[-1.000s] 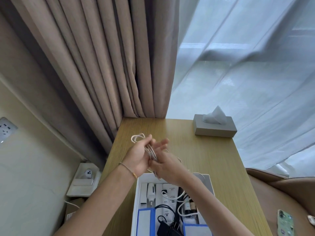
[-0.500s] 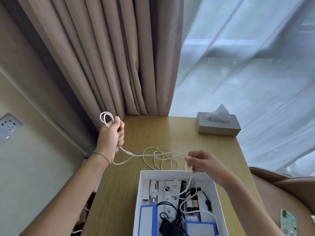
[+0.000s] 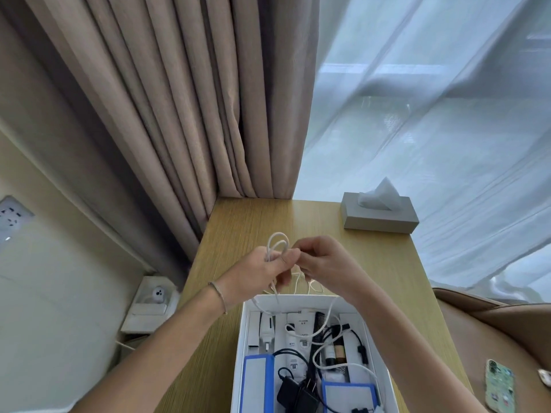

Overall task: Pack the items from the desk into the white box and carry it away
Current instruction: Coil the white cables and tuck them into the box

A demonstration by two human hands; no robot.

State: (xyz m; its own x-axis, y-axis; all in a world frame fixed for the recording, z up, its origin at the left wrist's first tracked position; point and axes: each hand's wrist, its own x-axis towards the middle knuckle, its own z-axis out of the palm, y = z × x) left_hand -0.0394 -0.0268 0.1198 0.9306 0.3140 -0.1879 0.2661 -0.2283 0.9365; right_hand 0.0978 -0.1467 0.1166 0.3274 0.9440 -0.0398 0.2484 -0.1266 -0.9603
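Observation:
A white cable [image 3: 278, 242] is looped into small coils above the wooden desk [image 3: 247, 222]. My left hand [image 3: 262, 271] grips the coils, with loops sticking up above its fingers. My right hand [image 3: 323, 263] pinches the cable right beside the left thumb. The rest of the cable trails down into the open white box [image 3: 298, 300] at the near desk edge. The box holds small white devices, a black comb, a black charger with cords and blue-edged packets.
A grey tissue box [image 3: 380, 222] stands at the desk's far right. Beige curtains [image 3: 179, 114] and a sheer curtain hang behind. A phone [image 3: 499, 389] lies on a brown seat at right. A small white camera [image 3: 158, 294] sits on a low stand at left.
My hands had pulled apart with the cable stretched between them. They have come together again over the desk's middle, with the left hand carrying another loop.

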